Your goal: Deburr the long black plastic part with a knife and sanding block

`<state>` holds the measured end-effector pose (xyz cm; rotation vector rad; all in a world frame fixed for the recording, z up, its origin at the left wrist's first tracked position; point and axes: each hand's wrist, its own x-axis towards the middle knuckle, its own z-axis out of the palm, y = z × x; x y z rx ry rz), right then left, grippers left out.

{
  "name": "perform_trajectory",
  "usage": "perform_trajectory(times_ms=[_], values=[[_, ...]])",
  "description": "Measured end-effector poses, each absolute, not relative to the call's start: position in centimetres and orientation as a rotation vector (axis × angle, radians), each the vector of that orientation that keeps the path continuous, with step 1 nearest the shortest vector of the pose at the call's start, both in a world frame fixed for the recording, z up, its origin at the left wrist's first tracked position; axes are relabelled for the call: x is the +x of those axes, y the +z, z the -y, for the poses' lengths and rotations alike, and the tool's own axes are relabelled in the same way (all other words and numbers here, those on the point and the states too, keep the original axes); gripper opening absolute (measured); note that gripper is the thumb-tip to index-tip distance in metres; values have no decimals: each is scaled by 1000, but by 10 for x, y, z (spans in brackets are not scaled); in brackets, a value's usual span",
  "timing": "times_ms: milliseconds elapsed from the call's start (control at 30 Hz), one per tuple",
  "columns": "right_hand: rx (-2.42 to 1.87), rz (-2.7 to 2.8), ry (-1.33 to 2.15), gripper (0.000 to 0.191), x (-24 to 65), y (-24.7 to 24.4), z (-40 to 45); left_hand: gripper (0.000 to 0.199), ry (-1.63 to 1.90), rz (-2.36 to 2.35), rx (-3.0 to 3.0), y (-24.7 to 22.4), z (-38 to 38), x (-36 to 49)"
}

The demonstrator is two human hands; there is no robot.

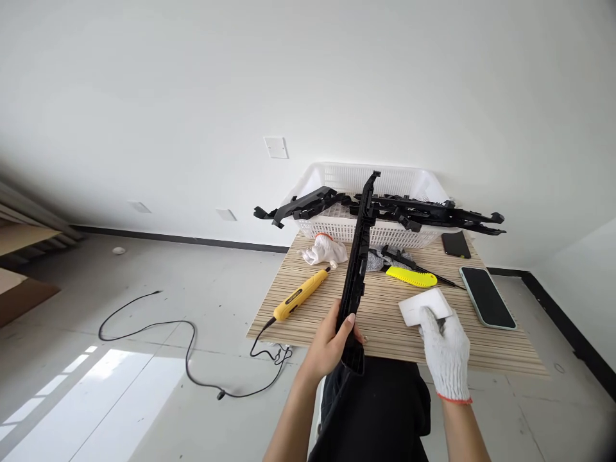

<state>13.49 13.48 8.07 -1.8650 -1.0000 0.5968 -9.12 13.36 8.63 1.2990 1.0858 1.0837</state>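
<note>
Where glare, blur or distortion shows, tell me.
Head view: sunlight washes out the floor at lower left; same view, trousers lose dark detail; same view, left hand, right hand and black part look fairly sharp; same view, edges seem stretched.

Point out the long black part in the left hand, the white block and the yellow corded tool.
Long black part [358, 260]: head view, middle of its length.
White block [418, 301]: head view, upper face.
Yellow corded tool [300, 296]: head view, mid-body.

A striped tabletop [385, 321] bears a basket [409, 238], glove [325, 251], yellow tool [301, 295], phones [487, 298]
</note>
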Motion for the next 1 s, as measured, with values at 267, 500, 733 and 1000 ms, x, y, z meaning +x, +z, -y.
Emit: perform_trajectory(times_ms=[267,500,733,1000], values=[[-2024,1048,588,39,134,85,-136,21,1069,-1075,1292,85,-134,-92],[-2033,1053,576,42,133,86,-136,22,1059,-1069,1274,85,-134,-92],[-2022,1059,601,42,133,87,-136,21,1057,-1088,1282,85,-134,-92],[-2082,1259,566,42,134,92,-140,20,1059,-1079,1300,84,-134,-92]])
